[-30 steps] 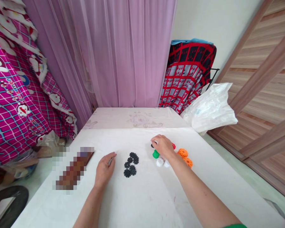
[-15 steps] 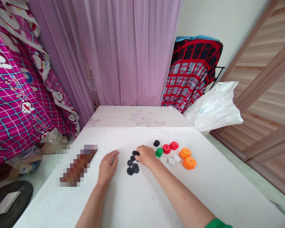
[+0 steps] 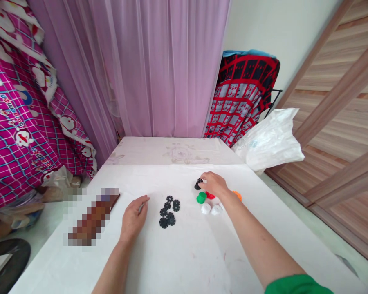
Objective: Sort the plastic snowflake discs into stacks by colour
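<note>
My right hand [image 3: 214, 183] reaches over the far group of plastic gear discs, its fingertips pinched on a black disc at the black stack [image 3: 198, 184]. Under and beside the hand lie a green stack [image 3: 201, 198], a red piece [image 3: 210, 196], two white stacks [image 3: 210, 209] and an orange one [image 3: 237, 195], partly hidden by my wrist. Several loose black discs [image 3: 168, 211] lie flat in the middle of the white table [image 3: 184, 253]. My left hand [image 3: 134, 218] rests palm down left of them, fingers curled lightly, with something thin and grey at the fingertips.
A pixelated brown oblong [image 3: 92, 216] lies at the table's left. A white plastic bag [image 3: 270, 141] sits at the far right corner. Pink curtains [image 3: 159, 65], patterned bedding [image 3: 21, 110] and a red checked cloth [image 3: 242, 94] stand behind. A wooden door [image 3: 343, 114] is on the right.
My right hand went from the loose black discs in the middle back to the black stack at the far right, carrying a disc. The left hand stayed put.
</note>
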The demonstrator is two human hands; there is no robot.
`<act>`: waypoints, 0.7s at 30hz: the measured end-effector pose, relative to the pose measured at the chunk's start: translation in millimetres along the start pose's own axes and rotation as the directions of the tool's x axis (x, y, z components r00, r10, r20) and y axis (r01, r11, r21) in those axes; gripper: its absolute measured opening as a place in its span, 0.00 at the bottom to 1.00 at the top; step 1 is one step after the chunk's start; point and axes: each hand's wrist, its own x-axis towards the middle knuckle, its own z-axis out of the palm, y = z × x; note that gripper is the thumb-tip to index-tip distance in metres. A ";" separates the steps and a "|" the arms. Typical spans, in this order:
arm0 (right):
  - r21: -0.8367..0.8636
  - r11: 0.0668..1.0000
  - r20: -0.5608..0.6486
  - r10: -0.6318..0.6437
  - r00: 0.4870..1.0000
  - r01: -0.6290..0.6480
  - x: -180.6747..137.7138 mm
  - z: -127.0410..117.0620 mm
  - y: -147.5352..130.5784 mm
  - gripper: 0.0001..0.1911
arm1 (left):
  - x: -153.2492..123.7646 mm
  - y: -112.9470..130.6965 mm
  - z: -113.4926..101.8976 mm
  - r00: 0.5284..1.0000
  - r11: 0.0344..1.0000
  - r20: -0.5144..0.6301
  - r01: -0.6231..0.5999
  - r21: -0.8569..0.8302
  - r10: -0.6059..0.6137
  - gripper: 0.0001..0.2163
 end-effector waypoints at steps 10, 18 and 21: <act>-0.035 0.999 0.050 -0.038 0.998 0.040 9.0 8.9 5.6 0.16 | 0.6 2.7 -3.7 1.000 1.000 0.014 0.004 0.002 -0.004 0.15; -0.011 0.999 0.057 -0.031 0.998 0.032 7.8 3.7 5.5 0.20 | 0.5 2.7 -3.3 1.000 1.000 0.009 0.009 0.005 -0.009 0.15; 0.007 0.998 0.020 -0.056 0.998 0.056 1.4 -4.2 -0.4 0.17 | 0.8 3.1 -3.5 1.000 1.000 0.012 0.013 0.003 -0.013 0.15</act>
